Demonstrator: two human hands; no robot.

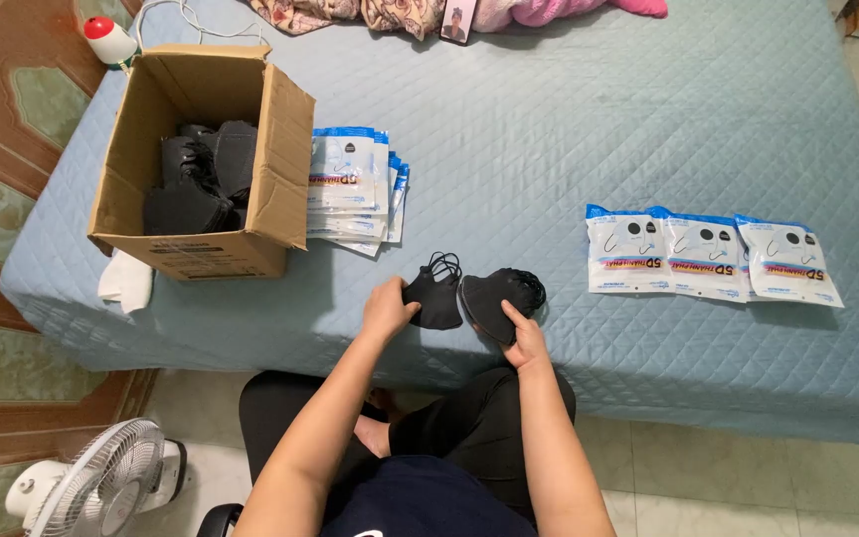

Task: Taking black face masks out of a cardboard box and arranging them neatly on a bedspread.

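Sorting step, by the look of it: near the bed's front edge, left hand (388,308) pinching a thin black fabric face mask (436,295), right hand (524,336) gripping a stacked bundle of black masks (501,296). Beyond, three white-and-blue mask packets (713,256) toward the right edge; farther left, more stacked packets (352,187) beside an open brown cardboard box (285,129) of masks. Next move probably calling for steady alignment.

A stack of white-and-blue flat packets (350,184) beside the cardboard box (201,149); 3 packets (713,257) lie at right

Box (201,159) on bed (599,119) far left, masks inside; pouch stack (350,189) just right of it; two mask piles (474,293) at front edge; three pouches (713,257) right.
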